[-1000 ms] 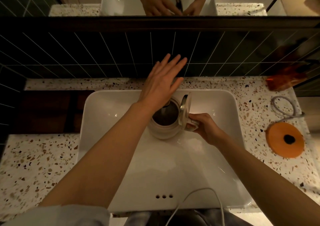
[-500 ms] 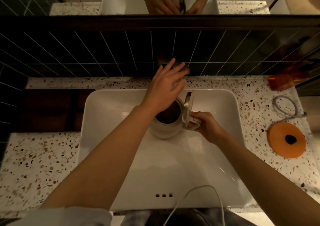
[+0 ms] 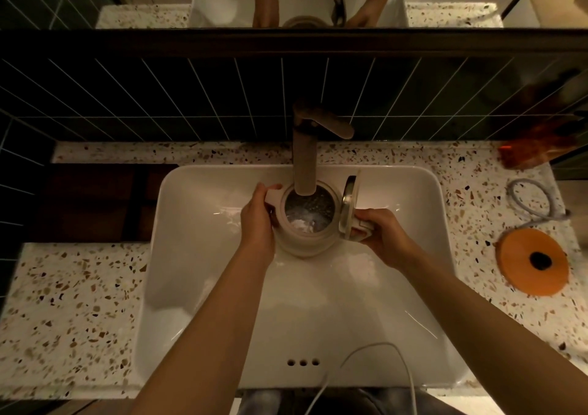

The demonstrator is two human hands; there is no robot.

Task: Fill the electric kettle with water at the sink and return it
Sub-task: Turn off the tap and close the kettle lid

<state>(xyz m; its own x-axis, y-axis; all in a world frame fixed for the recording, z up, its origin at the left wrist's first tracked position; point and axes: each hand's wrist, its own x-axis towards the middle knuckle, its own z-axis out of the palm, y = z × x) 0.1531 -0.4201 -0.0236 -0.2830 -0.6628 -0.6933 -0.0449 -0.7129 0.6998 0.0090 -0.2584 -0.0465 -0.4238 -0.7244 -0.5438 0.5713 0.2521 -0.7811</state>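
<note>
Filling under the tap (image 3: 304,163), the kettle (image 3: 305,220) stands upright in the sink (image 3: 203,287), its open mouth straight below the spout, lid (image 3: 349,204) tipped up at the right. The left hand (image 3: 259,220) wraps its fingers round the smooth cream body; the right hand (image 3: 380,233) grips the handle. The round orange base (image 3: 533,260) waits on the speckled worktop (image 3: 73,313), nearer the right hand.

Coiled grey cable (image 3: 530,201) on terrazzo counter (image 3: 73,306)

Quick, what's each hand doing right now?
Left hand: closed around the kettle body's left side.
Right hand: closed on the kettle's handle, holding it under the faucet.
</note>
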